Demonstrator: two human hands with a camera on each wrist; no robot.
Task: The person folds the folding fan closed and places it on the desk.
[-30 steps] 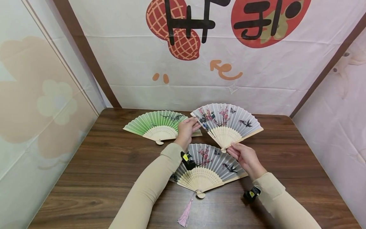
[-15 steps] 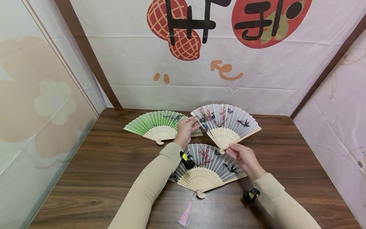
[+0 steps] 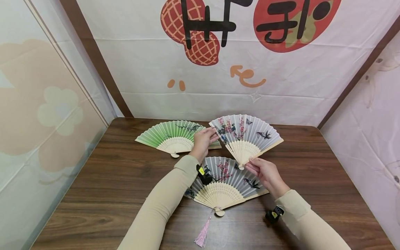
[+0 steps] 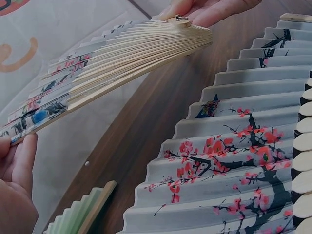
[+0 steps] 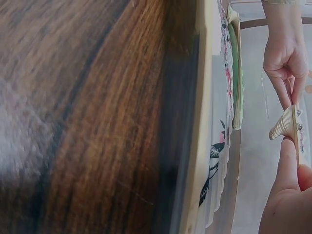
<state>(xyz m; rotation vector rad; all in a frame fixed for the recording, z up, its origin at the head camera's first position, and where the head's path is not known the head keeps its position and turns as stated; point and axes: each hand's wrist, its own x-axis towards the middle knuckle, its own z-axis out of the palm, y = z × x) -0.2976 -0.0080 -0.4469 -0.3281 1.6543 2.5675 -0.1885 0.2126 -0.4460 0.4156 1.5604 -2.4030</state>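
"What have your hands got?"

"Your left hand (image 3: 203,141) pinches the white fan (image 3: 245,133) at its left edge; your right hand (image 3: 268,174) grips it by the pivot end; you have it spread above the counter (image 3: 125,189), right of the green fan (image 3: 175,141) and beyond the grey fan (image 3: 220,194), which both lie spread on the counter."

"What does only the head view give you?"

"The pink tassel (image 3: 203,233), trailing from the grey fan towards you; the black camera (image 3: 205,177) on your left wrist covers part of that fan, though."

"And your wrist views?"

"Your left one shows you the metal pin (image 4: 180,18) at the white fan's pivot, and the grey fan's pleats close up; your right one catches the white fan almost edge-on, your right thumb (image 5: 288,161) against its pivot end."
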